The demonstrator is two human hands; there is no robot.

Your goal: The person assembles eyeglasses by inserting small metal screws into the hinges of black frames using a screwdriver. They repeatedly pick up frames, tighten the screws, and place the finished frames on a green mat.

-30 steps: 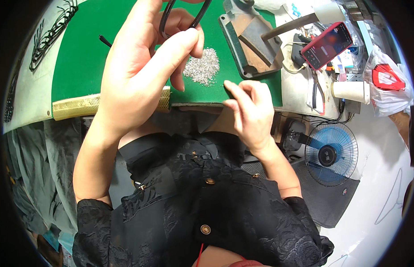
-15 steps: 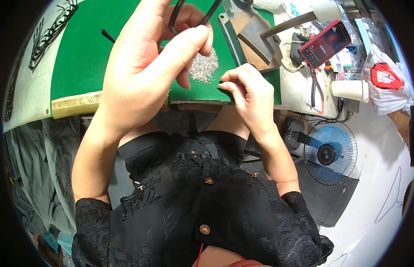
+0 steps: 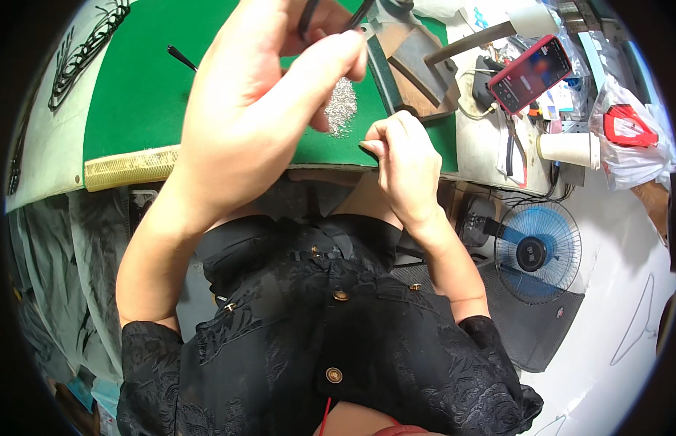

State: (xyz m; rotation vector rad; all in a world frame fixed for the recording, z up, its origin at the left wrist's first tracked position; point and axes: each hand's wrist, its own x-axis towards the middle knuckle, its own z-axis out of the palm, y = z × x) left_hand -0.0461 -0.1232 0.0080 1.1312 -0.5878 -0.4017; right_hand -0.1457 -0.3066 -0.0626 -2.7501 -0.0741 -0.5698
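Observation:
My left hand (image 3: 243, 138) is raised over the near side of the green mat (image 3: 138, 94), its fingers closed round a black cord (image 3: 307, 20) at the top edge of the picture. The cord's far part runs out of sight. Beyond its thumb lies a pile of tiny silver metal pieces (image 3: 342, 107), partly covered by the hand. To the right of the pile, my right hand (image 3: 409, 167) rests at the mat's near edge. Thumb and forefinger are pinched together there; whatever sits between them is too small to name.
A metal press-like tool with a bar handle (image 3: 472, 42) stands beyond my right hand. Right of it are a phone (image 3: 530, 74), pliers (image 3: 511, 149) and a white cup (image 3: 569, 150). Black cords (image 3: 83, 57) lie far left. A fan (image 3: 534, 253) stands below the table.
My left hand has shifted right with the black cord, covering more of the metal pile. The right hand has moved slightly left, still pinched.

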